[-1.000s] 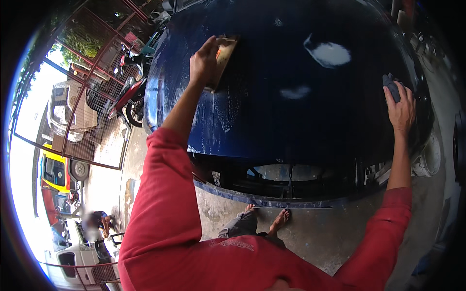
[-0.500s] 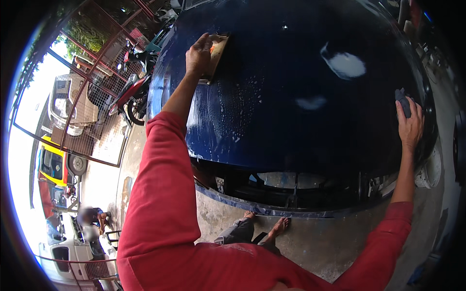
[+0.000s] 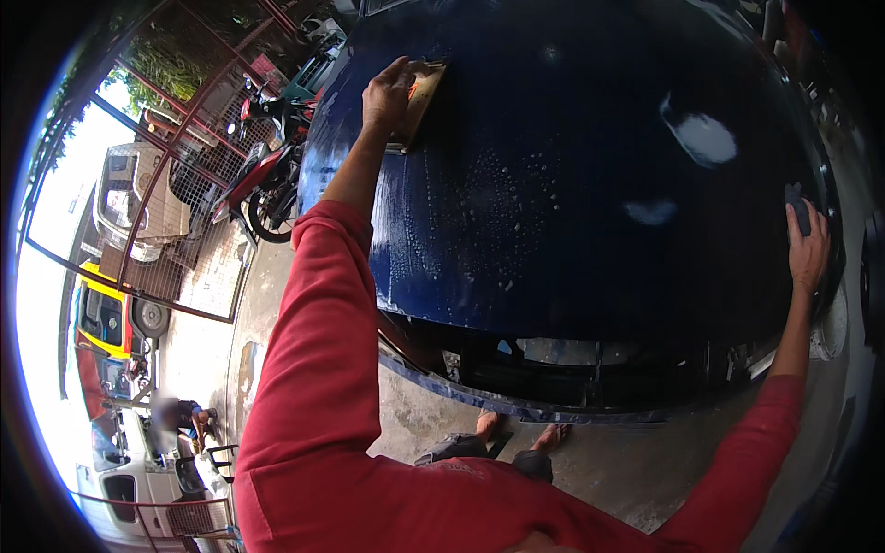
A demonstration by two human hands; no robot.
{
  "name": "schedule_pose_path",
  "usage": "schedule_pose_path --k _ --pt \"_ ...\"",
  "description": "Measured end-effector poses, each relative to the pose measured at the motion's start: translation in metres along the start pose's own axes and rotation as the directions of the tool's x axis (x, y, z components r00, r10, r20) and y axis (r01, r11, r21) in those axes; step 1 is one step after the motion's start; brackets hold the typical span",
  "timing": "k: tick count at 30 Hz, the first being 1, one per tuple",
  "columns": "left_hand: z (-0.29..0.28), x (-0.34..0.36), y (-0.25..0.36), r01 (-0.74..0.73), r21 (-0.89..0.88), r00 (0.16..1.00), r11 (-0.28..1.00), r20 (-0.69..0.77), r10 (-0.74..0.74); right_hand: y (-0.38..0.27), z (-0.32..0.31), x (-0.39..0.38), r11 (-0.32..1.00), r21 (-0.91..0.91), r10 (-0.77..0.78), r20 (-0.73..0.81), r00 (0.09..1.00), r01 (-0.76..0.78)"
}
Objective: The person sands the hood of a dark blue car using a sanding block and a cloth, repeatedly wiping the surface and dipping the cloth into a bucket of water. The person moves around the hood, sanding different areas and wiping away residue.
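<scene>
My left hand [image 3: 386, 100] reaches far forward and grips a long, flat tan sanding block [image 3: 424, 101] with an orange patch on it. The block lies against the left part of a dark blue car hood [image 3: 590, 267], wet with milky streaks and water drops around and below it. Near the hood's right edge, my right hand [image 3: 808, 244] rests on the panel. Its fingers hold a dark grey sponge or folded cloth [image 3: 796, 207]; which of the two I cannot tell.
Below the hood's front edge lies the open front end [image 3: 553, 369] of the car. Left of the car stand a red motorcycle [image 3: 263, 184] and a wire-mesh fence [image 3: 175, 221], with parked vehicles beyond. A person [image 3: 184, 419] bends over at lower left. A whitish bucket [image 3: 832, 327] stands at right.
The view has shifted, so the hood sits further right. My left hand and the block have slid slightly forward along the hood. My right hand keeps to the right edge with the grey piece.
</scene>
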State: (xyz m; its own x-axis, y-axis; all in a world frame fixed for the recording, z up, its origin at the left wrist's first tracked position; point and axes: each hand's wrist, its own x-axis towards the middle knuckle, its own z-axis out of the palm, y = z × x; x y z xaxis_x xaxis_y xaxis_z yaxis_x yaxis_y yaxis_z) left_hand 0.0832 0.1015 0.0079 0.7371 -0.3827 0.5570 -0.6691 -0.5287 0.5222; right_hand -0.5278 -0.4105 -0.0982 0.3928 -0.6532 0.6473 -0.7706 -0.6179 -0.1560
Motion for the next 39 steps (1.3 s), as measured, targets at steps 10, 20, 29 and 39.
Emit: schedule_pose_path --k 10,20,29,39 --pt "-0.112 -0.235 -0.016 -0.299 -0.208 0.931 0.931 0.152 0.332 -0.049 -0.01 -0.021 0.94 -0.244 0.252 0.015 0.968 -0.241" --pt "-0.016 0.001 -0.045 -0.444 0.131 0.896 0.887 0.084 0.436 -0.028 0.001 -0.02 0.953 -0.265 0.139 -0.056 0.989 -0.149" --pt "-0.101 -0.12 -0.067 -0.287 -0.146 0.927 0.947 0.208 0.313 -0.028 -0.001 -0.018 0.95 -0.268 0.148 -0.054 0.987 -0.158" --pt "-0.087 -0.103 -0.1 -0.392 0.092 0.918 0.915 0.108 0.382 -0.017 0.0 -0.018 0.958 -0.281 0.027 -0.098 0.995 -0.054"
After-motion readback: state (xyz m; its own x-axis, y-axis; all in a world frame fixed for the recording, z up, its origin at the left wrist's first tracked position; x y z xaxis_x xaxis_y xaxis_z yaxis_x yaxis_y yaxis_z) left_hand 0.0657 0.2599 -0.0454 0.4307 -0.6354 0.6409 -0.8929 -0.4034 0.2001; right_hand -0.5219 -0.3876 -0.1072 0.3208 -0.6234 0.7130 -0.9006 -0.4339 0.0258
